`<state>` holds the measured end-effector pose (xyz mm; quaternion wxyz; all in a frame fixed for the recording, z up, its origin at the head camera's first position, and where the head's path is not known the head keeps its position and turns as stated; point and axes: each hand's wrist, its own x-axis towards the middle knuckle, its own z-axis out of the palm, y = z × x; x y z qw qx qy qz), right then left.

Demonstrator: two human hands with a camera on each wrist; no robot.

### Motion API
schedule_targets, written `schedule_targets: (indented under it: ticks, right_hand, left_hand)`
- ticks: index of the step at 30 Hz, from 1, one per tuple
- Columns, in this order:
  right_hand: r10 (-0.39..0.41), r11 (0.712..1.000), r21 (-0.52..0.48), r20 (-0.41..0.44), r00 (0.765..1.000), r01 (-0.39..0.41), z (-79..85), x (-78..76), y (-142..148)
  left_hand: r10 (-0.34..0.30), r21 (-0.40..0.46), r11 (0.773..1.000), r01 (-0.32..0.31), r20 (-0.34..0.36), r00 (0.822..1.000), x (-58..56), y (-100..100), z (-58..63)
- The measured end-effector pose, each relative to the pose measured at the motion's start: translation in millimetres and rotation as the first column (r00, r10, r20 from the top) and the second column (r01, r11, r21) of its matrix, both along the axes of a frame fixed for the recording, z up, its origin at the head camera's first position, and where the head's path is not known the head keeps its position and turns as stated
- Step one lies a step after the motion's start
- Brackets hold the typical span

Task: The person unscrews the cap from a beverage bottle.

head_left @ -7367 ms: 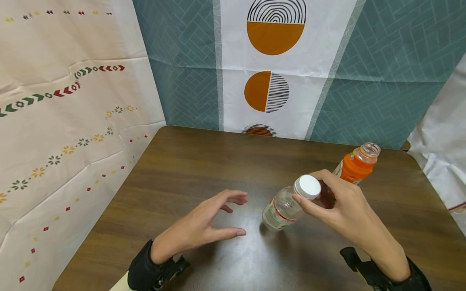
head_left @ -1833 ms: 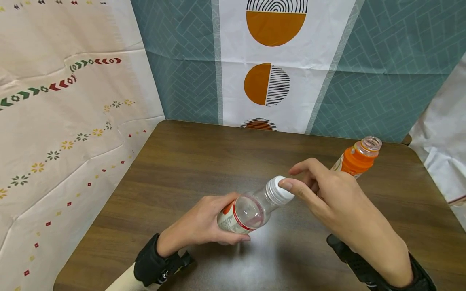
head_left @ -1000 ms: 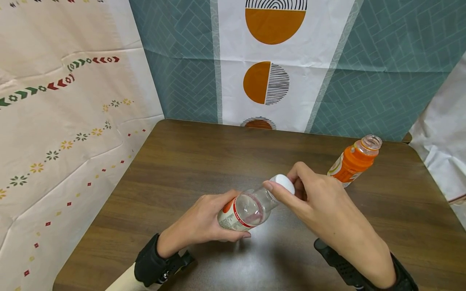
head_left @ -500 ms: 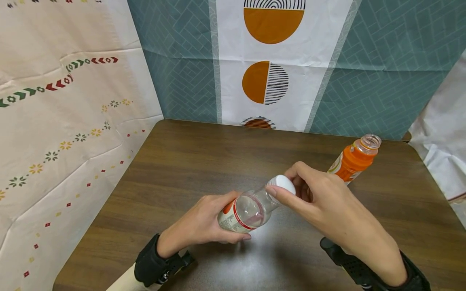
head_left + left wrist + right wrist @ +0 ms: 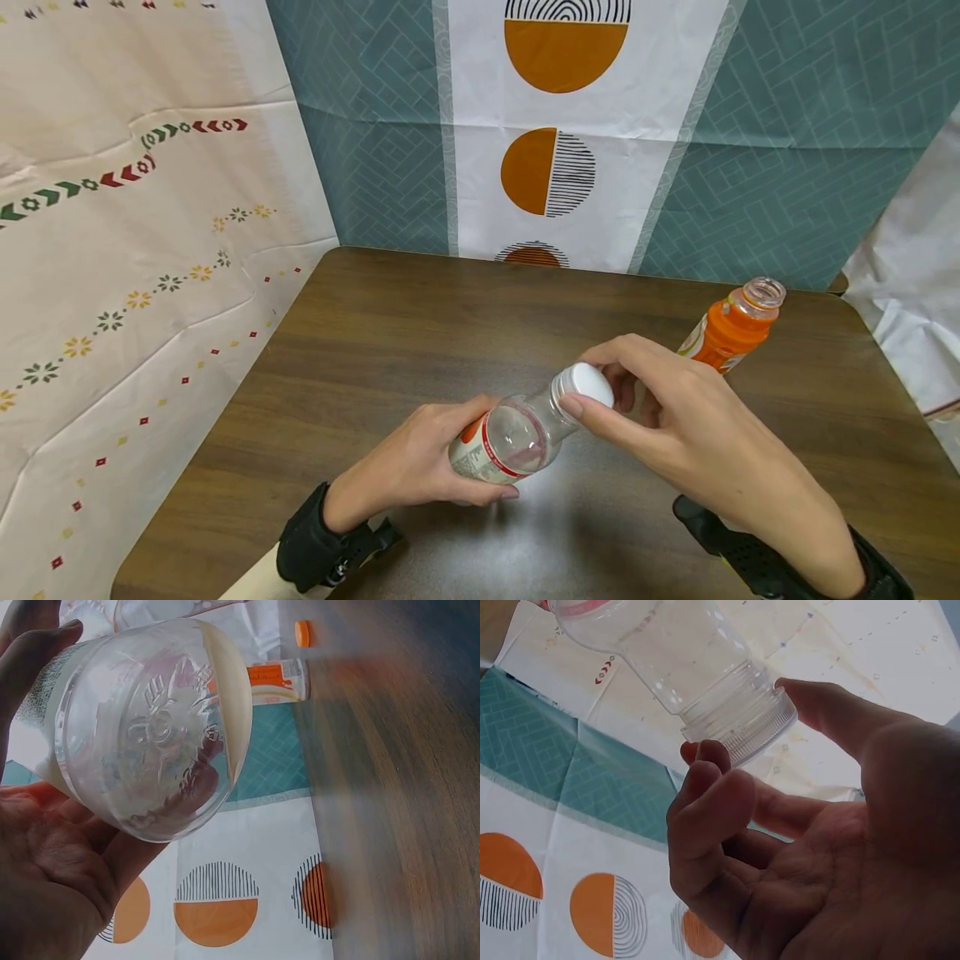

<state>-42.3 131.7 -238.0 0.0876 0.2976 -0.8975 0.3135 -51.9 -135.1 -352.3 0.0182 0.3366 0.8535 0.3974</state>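
A clear plastic bottle (image 5: 517, 435) with a red-edged label leans to the right above the table. My left hand (image 5: 412, 457) grips its lower body, thumb on the near side. In the left wrist view, the embossed base of the bottle (image 5: 161, 724) faces the camera. A white ribbed cap (image 5: 588, 383) sits at the bottle's neck. My right hand (image 5: 690, 425) pinches that cap between thumb and fingertips. The right wrist view shows the cap (image 5: 761, 727) with the thumb at one edge and curled fingers at the other; threads show through the neck.
An orange-wrapped bottle (image 5: 738, 329) without a cap stands at the back right, partly behind my right hand. A small orange cap (image 5: 302, 634) lies on the table near it. The brown table (image 5: 420, 325) ends at hanging cloths behind and at the left.
Earlier the bottle was by my right hand and my left hand was empty; now the left holds it tilted. My right fingers have come off the white cap and taken hold of it again.
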Motion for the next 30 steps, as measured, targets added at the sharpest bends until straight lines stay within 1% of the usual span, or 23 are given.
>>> schedule_targets:
  ticks: [7,10,16,22,28,30]
  right_hand:
    - [0.077,0.997,-0.003,-0.07,0.995,-0.077,2.3,2.3,5]
    - [0.09,0.996,-0.003,-0.076,0.993,-0.091,2.5,2.8,6]
    - [0.09,0.996,-0.01,-0.057,0.994,-0.091,3.2,4.7,11]
    - [0.084,0.996,-0.004,-0.05,0.995,-0.084,3.9,7.2,14]
    - [0.096,0.994,-0.034,-0.126,0.987,-0.101,3.7,8.7,19]
    - [0.088,0.995,-0.04,-0.152,0.985,-0.095,3.7,9.0,22]
  left_hand:
    - [-0.016,0.012,1.0,0.016,0.019,1.0,0.8,1,1.0]
    - [-0.018,0.014,1.0,0.018,0.021,1.0,1.1,1,1.2]
    - [-0.018,0.008,1.0,0.018,0.003,1.0,1.5,1,0.8]
    - [-0.02,0.01,1.0,0.02,0.019,1.0,2.4,0,0.5]
    - [-0.014,0.006,1.0,0.014,0.007,1.0,2.8,0,0.0]
    - [-0.011,0.005,1.0,0.011,0.001,1.0,3.0,0,0.0]
